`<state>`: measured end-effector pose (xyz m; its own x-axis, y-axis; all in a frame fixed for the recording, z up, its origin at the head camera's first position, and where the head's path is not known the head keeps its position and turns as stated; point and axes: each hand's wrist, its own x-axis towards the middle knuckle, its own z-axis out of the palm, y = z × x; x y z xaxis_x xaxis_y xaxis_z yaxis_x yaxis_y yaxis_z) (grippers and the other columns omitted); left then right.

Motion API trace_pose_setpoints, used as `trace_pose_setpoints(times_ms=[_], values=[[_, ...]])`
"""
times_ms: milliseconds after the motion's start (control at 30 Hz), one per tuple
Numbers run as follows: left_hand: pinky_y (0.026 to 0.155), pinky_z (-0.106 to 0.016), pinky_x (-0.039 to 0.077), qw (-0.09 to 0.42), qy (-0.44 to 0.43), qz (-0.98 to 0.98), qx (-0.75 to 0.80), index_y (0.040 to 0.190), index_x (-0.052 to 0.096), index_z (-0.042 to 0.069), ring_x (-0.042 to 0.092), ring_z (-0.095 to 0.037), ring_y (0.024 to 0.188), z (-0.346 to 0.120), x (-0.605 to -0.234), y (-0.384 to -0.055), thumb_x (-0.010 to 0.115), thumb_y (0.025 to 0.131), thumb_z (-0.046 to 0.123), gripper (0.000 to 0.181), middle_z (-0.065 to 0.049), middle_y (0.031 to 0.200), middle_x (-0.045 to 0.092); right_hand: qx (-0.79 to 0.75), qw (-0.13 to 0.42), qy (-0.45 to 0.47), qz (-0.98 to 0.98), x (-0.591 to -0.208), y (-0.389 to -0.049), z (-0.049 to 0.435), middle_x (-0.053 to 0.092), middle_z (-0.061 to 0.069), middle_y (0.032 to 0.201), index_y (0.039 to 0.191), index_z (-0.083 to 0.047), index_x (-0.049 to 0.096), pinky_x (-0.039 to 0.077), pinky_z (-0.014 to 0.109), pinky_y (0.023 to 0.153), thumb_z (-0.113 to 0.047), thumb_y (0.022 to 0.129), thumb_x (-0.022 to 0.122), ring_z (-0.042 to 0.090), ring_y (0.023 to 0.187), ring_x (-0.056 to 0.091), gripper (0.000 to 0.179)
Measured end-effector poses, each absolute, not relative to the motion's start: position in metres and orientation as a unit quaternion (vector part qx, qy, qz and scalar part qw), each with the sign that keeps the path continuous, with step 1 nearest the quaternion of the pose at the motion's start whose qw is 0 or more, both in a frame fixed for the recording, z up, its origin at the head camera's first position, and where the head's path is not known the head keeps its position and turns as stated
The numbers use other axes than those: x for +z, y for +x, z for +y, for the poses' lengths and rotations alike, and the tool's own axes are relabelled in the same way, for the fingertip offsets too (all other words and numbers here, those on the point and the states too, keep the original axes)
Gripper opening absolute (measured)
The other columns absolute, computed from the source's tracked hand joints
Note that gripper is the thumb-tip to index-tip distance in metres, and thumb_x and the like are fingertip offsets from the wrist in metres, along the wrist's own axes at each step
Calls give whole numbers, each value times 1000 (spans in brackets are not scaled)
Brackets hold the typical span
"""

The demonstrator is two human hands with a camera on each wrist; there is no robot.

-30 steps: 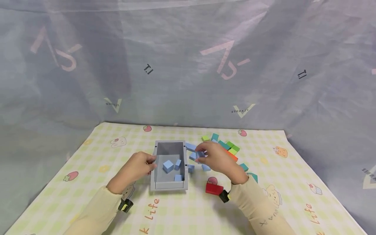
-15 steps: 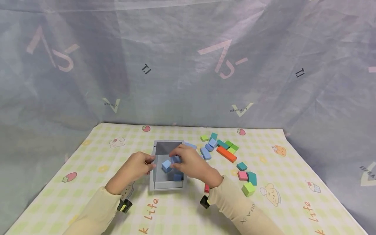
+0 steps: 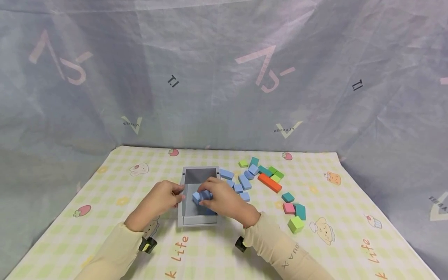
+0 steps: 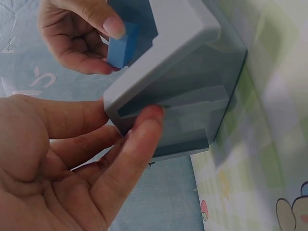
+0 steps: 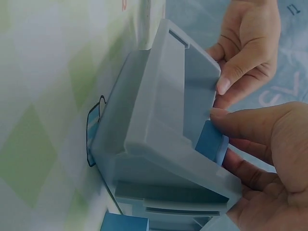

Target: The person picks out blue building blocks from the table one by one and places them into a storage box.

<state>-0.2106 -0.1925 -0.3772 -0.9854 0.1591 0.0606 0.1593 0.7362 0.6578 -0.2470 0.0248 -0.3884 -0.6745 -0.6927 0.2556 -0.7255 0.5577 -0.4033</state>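
A grey open-top plastic bin [image 3: 200, 220] stands on the table. My left hand [image 3: 161, 199] grips its left rim; in the left wrist view the fingers [image 4: 139, 144] lie against the outer wall. My right hand [image 3: 225, 199] is over the bin and pinches a blue block [image 3: 205, 195], seen also as the blue block [image 5: 210, 142] between thumb and fingers in the right wrist view. Another blue block [image 3: 196, 198] lies in the bin beside it, partly covered. The rest of the bin floor is hidden by my right hand.
Several blue blocks [image 3: 245, 181] lie right of the bin. Beyond them are an orange bar [image 3: 270, 182], teal blocks [image 3: 288, 197] and green blocks [image 3: 275, 172]. A pink block [image 3: 288, 208] and a lime cube [image 3: 296, 224] sit farther right. A grey curtain [image 3: 217, 77] hangs behind the table.
My right hand has carried a blue block leftward from the pile to over the bin, and lowered it slightly since half a second ago. The left hand stays on the rim.
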Motion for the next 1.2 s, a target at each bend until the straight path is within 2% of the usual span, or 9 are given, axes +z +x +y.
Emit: trace_pose_setpoints(times_ms=[367, 500, 733, 1033, 1200], values=[[50, -24, 41, 2, -92, -932, -352, 117, 72, -3, 56, -10, 53, -193, -377, -211, 68, 93, 5, 26, -2, 77, 70, 230, 41, 409, -882, -390, -247, 24, 62, 0, 112, 116, -10, 71, 51, 23, 78, -21, 88, 78, 8, 90, 58, 31], [50, -25, 42, 6, -97, -931, -351, 114, 74, -3, 56, -10, 53, -193, -377, -211, 68, 93, 5, 23, -4, 81, 72, 227, 36, 408, -883, -390, -247, 25, 62, 0, 113, 117, -11, 70, 51, 23, 79, -22, 89, 77, 10, 92, 59, 31], [50, -25, 42, 3, -95, -932, -351, 115, 73, -4, 56, -10, 54, -193, -377, -211, 68, 93, 5, 24, -4, 85, 73, 239, 25, 412, -879, -390, -248, 26, 61, 1, 115, 118, -10, 70, 52, 24, 80, -17, 89, 76, 21, 99, 64, 31], [50, -24, 41, 2, -92, -932, -352, 118, 71, -5, 56, -10, 54, -190, -376, -211, 68, 93, 5, 27, -4, 77, 70, 238, 16, 411, -880, -390, -248, 27, 62, 2, 116, 119, -9, 69, 52, 25, 81, -18, 90, 76, 21, 100, 64, 32], [49, -24, 40, -7, -80, -929, -361, 121, 69, -5, 57, -15, 55, -190, -374, -209, 67, 93, 5, 30, -6, 81, 71, 242, 6, 412, -878, -388, -248, 28, 61, 2, 117, 121, -8, 69, 52, 24, 80, -18, 91, 75, 22, 99, 64, 32]])
